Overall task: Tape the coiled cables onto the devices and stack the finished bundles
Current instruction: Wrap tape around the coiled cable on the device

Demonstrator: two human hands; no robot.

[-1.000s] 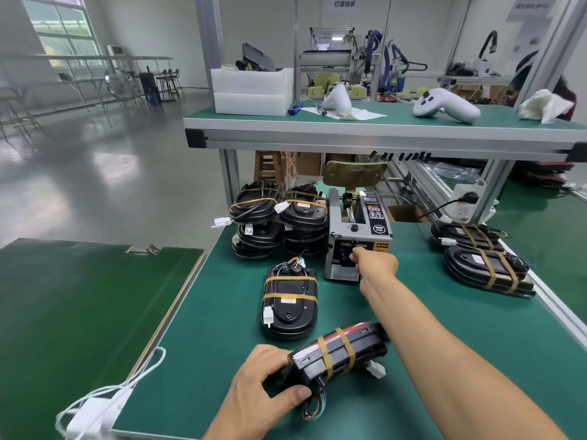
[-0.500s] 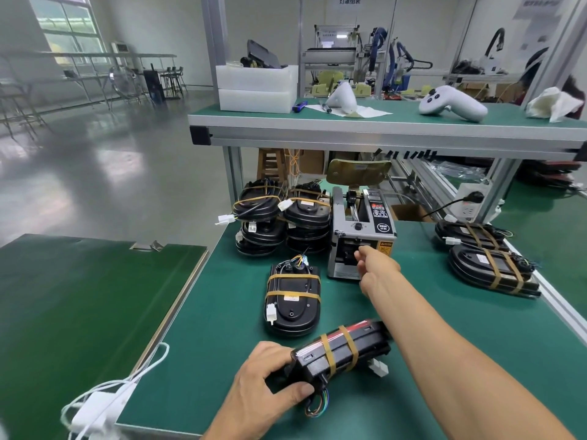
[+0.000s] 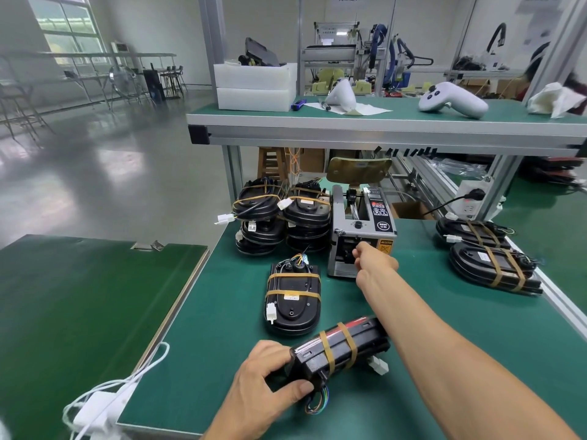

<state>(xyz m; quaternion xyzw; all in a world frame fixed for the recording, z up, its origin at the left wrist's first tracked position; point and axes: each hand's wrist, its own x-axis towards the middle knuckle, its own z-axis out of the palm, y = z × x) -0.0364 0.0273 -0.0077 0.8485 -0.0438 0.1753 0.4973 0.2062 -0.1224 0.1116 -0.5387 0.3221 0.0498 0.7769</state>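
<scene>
My left hand [image 3: 263, 381] grips the near end of a black and red device [image 3: 341, 349] lying on the green mat, bound by two brown tape bands, with coloured wires trailing from it. My right hand [image 3: 374, 260] reaches across to the grey tape dispenser [image 3: 360, 230]. Its thumb and forefinger pinch together at the outlet slot, and they hide the tape strip. A taped black device [image 3: 293, 300] lies flat between the dispenser and my left hand. Stacks of taped bundles [image 3: 282, 217] stand to the left of the dispenser.
Two more taped devices [image 3: 490, 265] lie at the right edge of the mat. A raised shelf [image 3: 349, 122] above carries white foam boxes [image 3: 255, 85] and a white controller [image 3: 452, 101]. A white cable [image 3: 108, 398] lies at the near left corner, beside a second green table [image 3: 79, 296].
My right hand stays at the dispenser front, and its fingers have shifted slightly up into the outlet. My left hand keeps its grip on the device.
</scene>
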